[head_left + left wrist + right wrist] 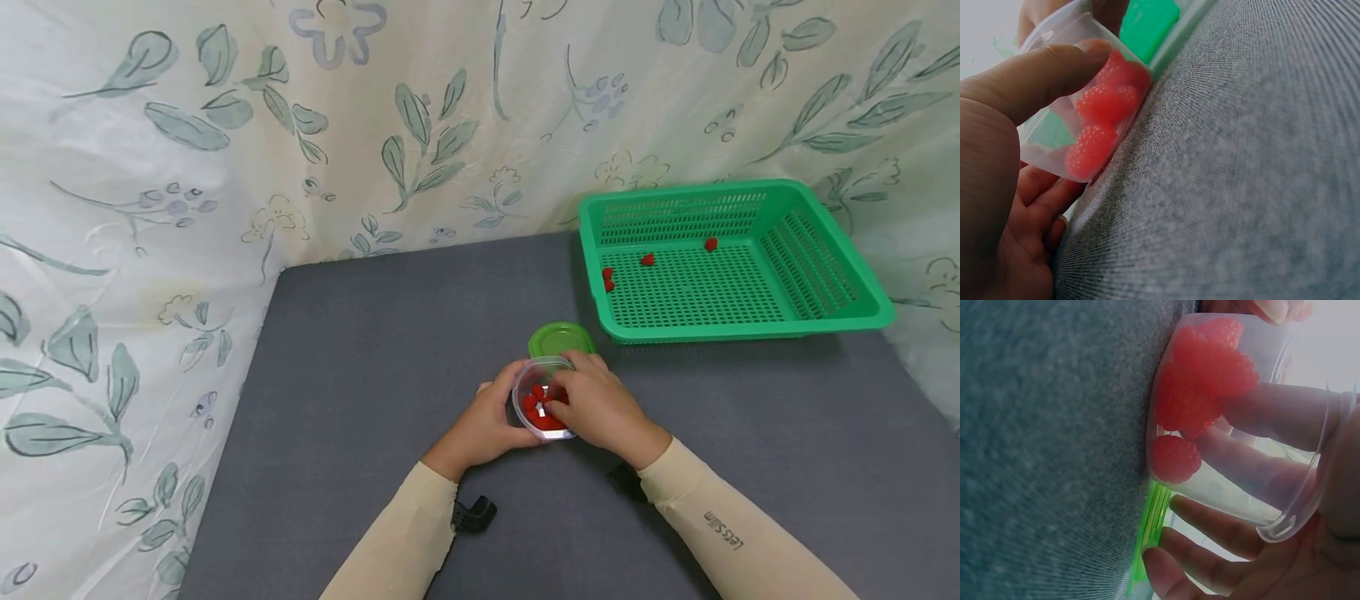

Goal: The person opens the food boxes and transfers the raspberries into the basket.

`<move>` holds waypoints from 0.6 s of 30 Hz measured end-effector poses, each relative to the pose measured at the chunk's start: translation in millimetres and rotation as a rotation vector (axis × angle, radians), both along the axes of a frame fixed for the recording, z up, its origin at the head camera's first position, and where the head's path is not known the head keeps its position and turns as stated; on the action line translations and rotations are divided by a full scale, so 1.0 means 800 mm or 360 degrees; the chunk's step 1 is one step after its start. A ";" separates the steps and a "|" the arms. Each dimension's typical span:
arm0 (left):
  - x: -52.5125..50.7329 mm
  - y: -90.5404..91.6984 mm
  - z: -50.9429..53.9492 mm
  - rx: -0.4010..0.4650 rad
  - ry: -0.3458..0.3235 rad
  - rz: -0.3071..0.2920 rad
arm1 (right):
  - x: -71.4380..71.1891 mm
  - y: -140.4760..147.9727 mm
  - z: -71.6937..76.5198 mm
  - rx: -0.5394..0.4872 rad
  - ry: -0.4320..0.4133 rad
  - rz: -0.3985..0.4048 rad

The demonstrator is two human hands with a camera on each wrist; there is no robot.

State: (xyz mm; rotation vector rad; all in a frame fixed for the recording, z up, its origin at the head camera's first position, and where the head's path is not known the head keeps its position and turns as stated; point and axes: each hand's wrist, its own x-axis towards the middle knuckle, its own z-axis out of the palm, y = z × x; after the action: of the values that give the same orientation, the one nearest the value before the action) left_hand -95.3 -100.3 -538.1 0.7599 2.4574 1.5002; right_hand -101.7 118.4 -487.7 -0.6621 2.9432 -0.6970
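A clear plastic tub [551,434] with several red raspberries [534,410] in its bottom stands on the table. My left hand [491,423] grips the tub from the left, the thumb on the near side and the other fingers around the far side. From the right, my right hand [602,410] reaches over the rim. Its thumb and a finger are inside the tub, pinching a raspberry [1191,403] in the pile, as the right wrist view shows. The remaining fingers are spread outside the wall. Just behind the tub lies a green lid [561,337].
A green perforated basket [750,327] stands at the back right, with several raspberries [711,244] scattered on its floor. Dark grey cloth [360,358] covers the table. A leaf-patterned curtain [450,108] hangs behind and along the left side.
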 end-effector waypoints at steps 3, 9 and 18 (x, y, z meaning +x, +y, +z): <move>0.001 0.000 0.000 -0.0003 0.0001 0.0005 | 0.000 0.001 -0.001 -0.0004 0.0011 0.0011; 0.001 0.000 0.000 -0.0038 -0.0022 0.0022 | 0.001 0.003 -0.004 -0.0042 0.0044 0.0021; 0.000 0.000 0.001 -0.0026 -0.0012 0.0015 | 0.001 0.004 -0.006 -0.0162 0.0053 0.0036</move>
State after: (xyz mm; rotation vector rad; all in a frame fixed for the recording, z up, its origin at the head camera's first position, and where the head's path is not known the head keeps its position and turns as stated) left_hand -95.1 -100.2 -537.4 0.7393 2.4678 1.4815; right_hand -100.8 121.6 -492.5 -0.7205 2.9419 -0.8463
